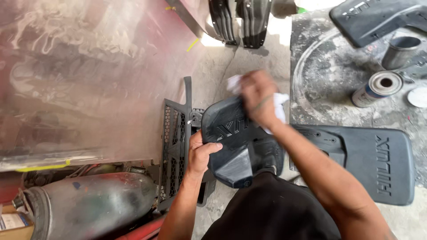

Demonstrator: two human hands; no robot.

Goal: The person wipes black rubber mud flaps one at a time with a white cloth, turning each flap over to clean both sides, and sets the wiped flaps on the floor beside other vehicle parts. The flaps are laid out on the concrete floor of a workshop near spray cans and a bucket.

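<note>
1. Along the left side stands a big reddish panel (84, 75), glossy and streaked with dust, with strips of yellow tape (42, 167) at its lower edge.
2. Right of centre sits a grimy grey work surface (320, 89); a second black mud flap (369, 162) with raised lettering lies on its near edge.
3. Low at the left lies a dull metal tank (93, 204), and beside it a black honeycomb grille (174, 146) stands on edge.
4. At centre, the black mud flap (235, 142) rests on the person's lap.
5. On the surface lie a spray can (376, 89) with a blue-and-white label, on its side, and an open metal tin (400, 51).
6. The left hand (200, 153) is clamped on the flap's left edge, thumb on top.
7. The right hand (258, 98), blurred, presses a white cloth (278, 104) on the flap's upper part, fingers closed on it.
</note>
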